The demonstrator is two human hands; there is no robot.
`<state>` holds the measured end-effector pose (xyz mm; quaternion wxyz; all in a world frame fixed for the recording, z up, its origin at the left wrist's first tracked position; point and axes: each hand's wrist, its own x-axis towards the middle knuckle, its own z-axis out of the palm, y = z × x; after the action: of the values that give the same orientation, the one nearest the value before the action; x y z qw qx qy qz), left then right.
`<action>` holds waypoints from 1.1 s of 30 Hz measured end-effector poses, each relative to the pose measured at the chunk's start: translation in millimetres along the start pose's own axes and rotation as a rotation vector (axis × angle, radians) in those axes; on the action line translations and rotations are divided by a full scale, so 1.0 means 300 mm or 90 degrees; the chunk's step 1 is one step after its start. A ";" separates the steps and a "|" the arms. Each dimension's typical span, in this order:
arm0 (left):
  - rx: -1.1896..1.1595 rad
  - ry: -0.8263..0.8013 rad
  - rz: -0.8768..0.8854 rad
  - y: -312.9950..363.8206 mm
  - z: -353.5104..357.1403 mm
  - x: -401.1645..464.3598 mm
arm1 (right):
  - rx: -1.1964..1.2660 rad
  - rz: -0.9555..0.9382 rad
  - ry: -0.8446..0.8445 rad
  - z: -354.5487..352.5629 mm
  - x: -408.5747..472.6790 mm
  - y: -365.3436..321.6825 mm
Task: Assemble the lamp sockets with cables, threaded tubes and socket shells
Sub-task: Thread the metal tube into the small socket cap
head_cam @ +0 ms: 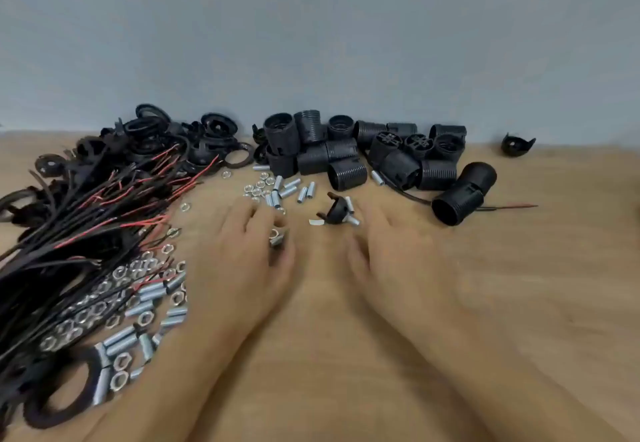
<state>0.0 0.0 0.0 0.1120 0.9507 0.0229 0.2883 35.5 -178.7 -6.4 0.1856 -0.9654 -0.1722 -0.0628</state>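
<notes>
left hand (249, 251) pinches nut (275, 235) — right hand (391, 251) flat

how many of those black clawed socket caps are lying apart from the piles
2. One black clawed plastic socket cap lies between the fingertips of both hands, among loose metal tubes. The other sits alone at the far right by the wall. More may be buried in the left heap.
</notes>
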 end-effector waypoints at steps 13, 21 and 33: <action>-0.065 -0.189 -0.003 -0.134 -0.033 0.002 | -0.139 -0.090 0.089 0.034 -0.069 -0.096; -0.111 -0.209 -0.033 -0.120 -0.042 0.008 | -0.040 -0.153 0.001 0.128 0.047 -0.242; -0.351 -0.058 0.087 0.024 -0.084 -0.068 | -0.228 -0.139 0.009 -0.041 -0.061 -0.149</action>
<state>-30.9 -4.1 10.9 0.3474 0.8956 -0.1259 0.2476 1.8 -150.2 16.7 0.0039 -0.9581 -0.2606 -0.1186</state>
